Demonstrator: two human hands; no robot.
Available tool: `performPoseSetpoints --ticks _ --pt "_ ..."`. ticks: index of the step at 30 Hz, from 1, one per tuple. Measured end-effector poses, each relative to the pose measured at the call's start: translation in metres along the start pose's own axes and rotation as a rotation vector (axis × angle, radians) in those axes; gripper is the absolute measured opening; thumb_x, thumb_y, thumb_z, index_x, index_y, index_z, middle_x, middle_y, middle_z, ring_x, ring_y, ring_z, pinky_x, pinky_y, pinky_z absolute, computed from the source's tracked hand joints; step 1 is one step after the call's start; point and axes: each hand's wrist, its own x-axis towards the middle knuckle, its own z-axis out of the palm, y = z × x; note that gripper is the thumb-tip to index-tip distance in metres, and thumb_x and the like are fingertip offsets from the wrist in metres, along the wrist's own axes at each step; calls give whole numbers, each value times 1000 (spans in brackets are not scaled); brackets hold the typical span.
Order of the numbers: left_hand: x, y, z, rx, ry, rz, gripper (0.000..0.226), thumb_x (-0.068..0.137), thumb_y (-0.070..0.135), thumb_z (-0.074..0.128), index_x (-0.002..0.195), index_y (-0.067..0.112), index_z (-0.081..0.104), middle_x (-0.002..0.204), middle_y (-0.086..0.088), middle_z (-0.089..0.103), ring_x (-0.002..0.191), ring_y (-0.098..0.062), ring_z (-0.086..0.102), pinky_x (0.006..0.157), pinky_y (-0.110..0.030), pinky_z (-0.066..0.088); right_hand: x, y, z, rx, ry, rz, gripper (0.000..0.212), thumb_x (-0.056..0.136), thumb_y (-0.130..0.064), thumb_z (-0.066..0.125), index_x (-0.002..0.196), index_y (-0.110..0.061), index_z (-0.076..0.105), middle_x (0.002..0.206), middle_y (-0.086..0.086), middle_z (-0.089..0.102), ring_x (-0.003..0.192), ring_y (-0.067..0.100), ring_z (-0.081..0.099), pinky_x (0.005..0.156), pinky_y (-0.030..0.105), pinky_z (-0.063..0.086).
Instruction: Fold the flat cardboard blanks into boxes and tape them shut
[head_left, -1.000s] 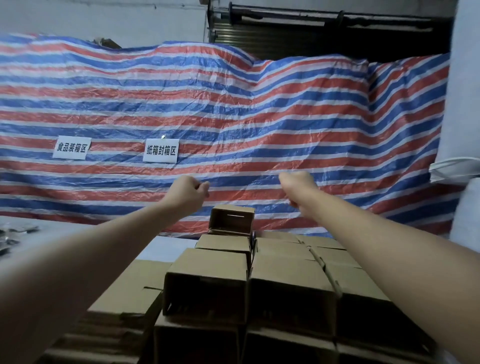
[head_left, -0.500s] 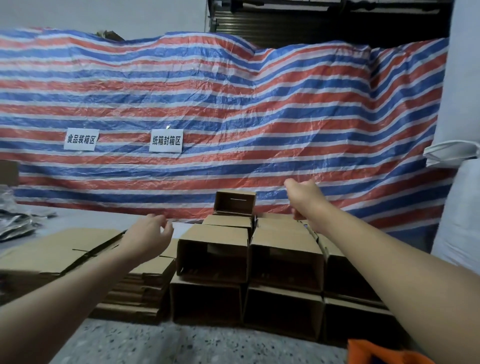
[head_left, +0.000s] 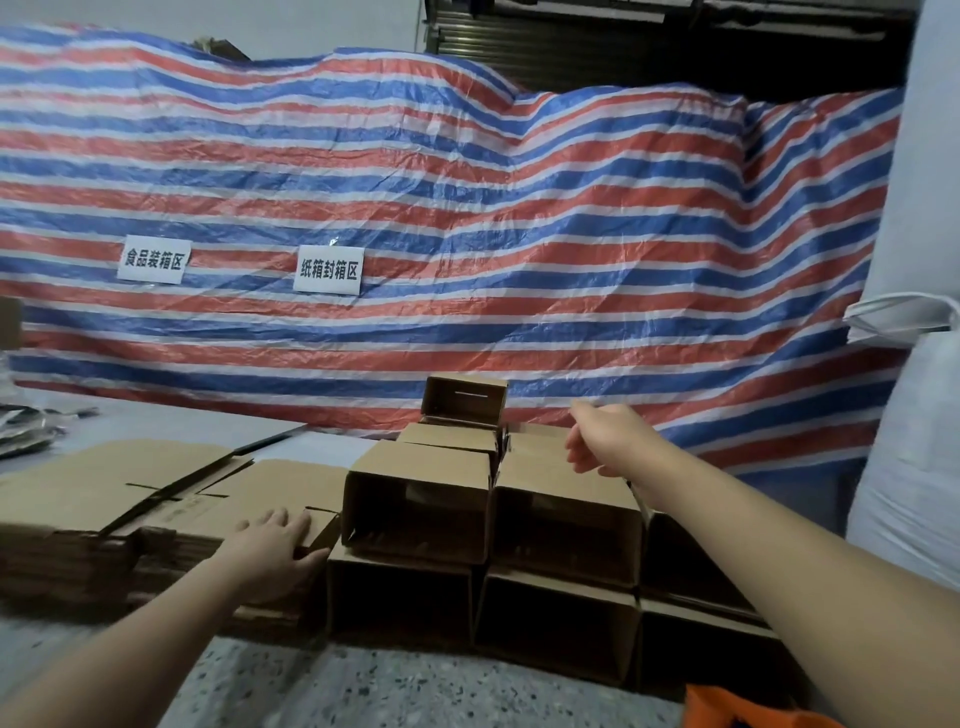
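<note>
Left hand (head_left: 275, 545) on flat blanks (head_left: 171, 499) — folded boxes (head_left: 415, 499) alongside.

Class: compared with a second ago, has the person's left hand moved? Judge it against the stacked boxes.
Yes. The left hand has dropped from above the stacked boxes down to their left side, and now rests on the pile of flat blanks.
</note>
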Motion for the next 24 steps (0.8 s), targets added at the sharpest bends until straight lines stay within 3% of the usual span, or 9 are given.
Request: performPoseSetpoints --ticks 4,10,13,16,19,21,24 --pt "-9 0 0 26 91 25 63 95 65 30 145 27 33 141 -1 46 129 -19 45 105 -37 39 1 3 6 38 -26 -3 47 106 -40 35 88 -8 65 88 8 71 78 19 66 60 28 41" --pt "-21 2 -9 -77 173 37 46 97 59 35 128 26 45 126 2 55 115 -17 53 92 -34 45 0 6 17 42 -67 7 50 106 -42 35 88 -9 67 89 8 72 83 20 68 66 31 44" --pt "-27 1 -13 -147 284 50 26 99 33 44 122 23 50 115 4 61 103 -16 59 84 -31 50 0 9 17 44 -68 17 50 106 -42 35 88 -9 68 88 8 73 83 20 68 66 31 45" --pt "-34 2 -21 -86 318 10 36 91 7 48 124 20 52 117 2 63 105 -17 61 85 -30 51 2 14 16 50 -57 22 49 106 -41 35 88 -9 68 85 7 73 82 20 69 67 31 45" --pt "-39 0 -45 -277 531 -85 28 91 1 45 111 13 59 98 -7 69 85 -25 65 70 -37 52 4 18 14 56 -57 24 49 106 -42 36 87 -10 68 84 6 73 80 19 69 67 31 46" --pt "-44 2 -70 -374 645 -147 17 95 5 46 103 13 58 76 -2 61 63 -20 59 52 -33 45 7 18 12 76 -45 21 48 105 -41 36 86 -10 67 83 6 72 79 19 68 66 31 45" --pt "-51 15 -115 -391 826 -124 11 99 11 44 99 12 55 63 4 48 49 -16 46 43 -29 34 14 11 5 119 -18 -7 47 106 -39 36 84 -9 66 81 6 71 77 18 67 65 30 45"
